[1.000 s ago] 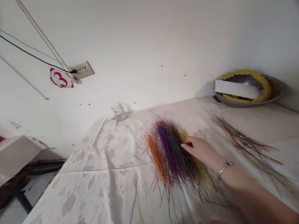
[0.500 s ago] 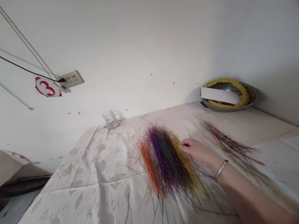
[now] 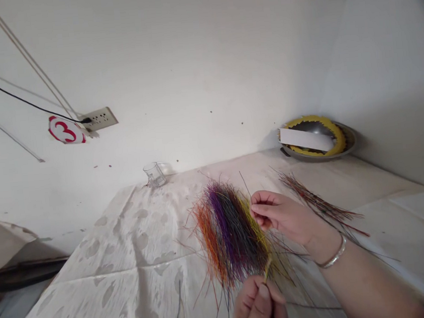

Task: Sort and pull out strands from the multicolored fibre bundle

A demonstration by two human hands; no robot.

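Note:
A wide spread of thin, wiry strands (image 3: 237, 231) lies on the cloth, grouped in orange, purple, dark grey and yellow. Over its yellow right side, my right hand (image 3: 281, 217), with a silver bracelet on the wrist, pinches a thin dark strand (image 3: 245, 186) whose end sticks up past the fingertips. Closer to me, my left hand (image 3: 258, 307) is closed, thumb against fingers, on a short yellow piece (image 3: 267, 269) that points up from the grip. Whether this piece is one strand or several twisted together, I cannot tell.
A looser bundle of reddish and dark strands (image 3: 321, 201) lies to the right. Against the wall stand a glass mug (image 3: 154, 174) and a metal basin (image 3: 350, 138) holding a yellow ring and a white strip. A socket (image 3: 101, 118) with a plugged-in black cable is on the wall.
My left hand has come into view from the bottom, holding the yellow piece. My right hand has lifted from the yellow strands and now has a dark strand in its fingers.

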